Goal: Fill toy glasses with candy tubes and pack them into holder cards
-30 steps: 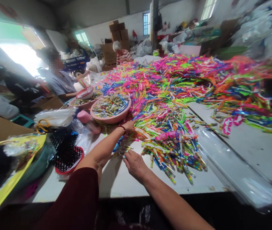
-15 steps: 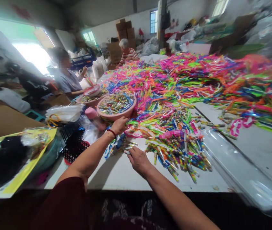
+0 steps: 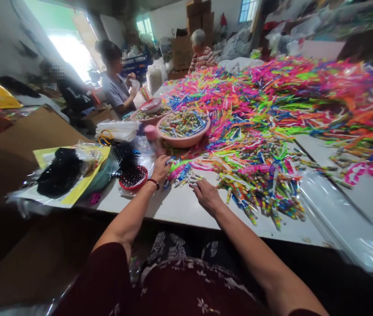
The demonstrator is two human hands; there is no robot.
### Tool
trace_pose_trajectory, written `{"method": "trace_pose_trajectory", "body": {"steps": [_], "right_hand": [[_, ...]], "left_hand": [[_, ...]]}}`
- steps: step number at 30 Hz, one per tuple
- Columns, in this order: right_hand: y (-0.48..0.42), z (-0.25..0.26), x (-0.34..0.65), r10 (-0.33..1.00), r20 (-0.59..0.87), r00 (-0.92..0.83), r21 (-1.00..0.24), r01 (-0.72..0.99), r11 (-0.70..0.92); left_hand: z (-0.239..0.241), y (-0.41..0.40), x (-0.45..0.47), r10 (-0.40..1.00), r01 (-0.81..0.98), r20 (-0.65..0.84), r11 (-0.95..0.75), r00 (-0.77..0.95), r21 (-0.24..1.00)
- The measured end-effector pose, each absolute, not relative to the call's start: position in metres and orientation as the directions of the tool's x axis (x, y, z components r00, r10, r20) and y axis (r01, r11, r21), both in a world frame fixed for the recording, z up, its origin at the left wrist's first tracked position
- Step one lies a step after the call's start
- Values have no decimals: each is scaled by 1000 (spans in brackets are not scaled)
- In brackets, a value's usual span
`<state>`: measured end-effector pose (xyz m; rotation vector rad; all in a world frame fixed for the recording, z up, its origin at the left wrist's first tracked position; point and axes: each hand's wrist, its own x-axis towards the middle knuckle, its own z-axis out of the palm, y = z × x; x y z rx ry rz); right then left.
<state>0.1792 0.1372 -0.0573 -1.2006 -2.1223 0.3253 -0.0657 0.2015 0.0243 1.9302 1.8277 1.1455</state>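
Note:
My left hand [image 3: 162, 169], with a dark red bead bracelet on the wrist, is at the left end of a small heap of coloured plastic strips [image 3: 182, 170]. Its fingers are curled in; what they hold is too small to make out. At the near right of this heap, my right hand [image 3: 208, 195] has its fingers bent over the ends of small patterned sticks [image 3: 197, 177], thumb and fingers close together. To the right lies a larger pile of patterned sticks [image 3: 268, 193] with bright strips among them.
Behind the hands stands a pink basin [image 3: 184, 139] full of small sticks. A red basket [image 3: 142, 179] and a yellow sheet [image 3: 74, 191] lie left. Clear plastic sheeting [image 3: 344, 215] covers the table's right. A large heap of coloured strips [image 3: 272, 92] fills the back. Co-workers [image 3: 116, 83] sit beyond.
The view has swung left and down. Against the basin, my left hand has moved left and nearer me. My right hand stays beside the larger pile.

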Motion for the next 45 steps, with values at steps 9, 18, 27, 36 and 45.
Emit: {"method": "trace_pose_trajectory", "body": {"steps": [9, 18, 27, 36, 45], "right_hand": [[140, -59, 182, 889, 402, -219, -679, 581, 449], [103, -21, 194, 936, 313, -160, -839, 415, 351], [5, 2, 182, 941, -36, -337, -999, 37, -24], [-38, -15, 167, 949, -79, -305, -996, -23, -90], [-38, -17, 175, 955, -10, -297, -1000, 23, -3]], "left_hand": [[18, 103, -21, 943, -361, -111, -10, -312, 932], [-3, 5, -7, 948, -634, -270, 313, 167, 707], [-15, -17, -2, 931, -608, -361, 250, -64, 754], [-13, -25, 7, 882, -651, -378, 114, -282, 751], [-5, -41, 18, 924, -638, -380, 264, -49, 724]]}}
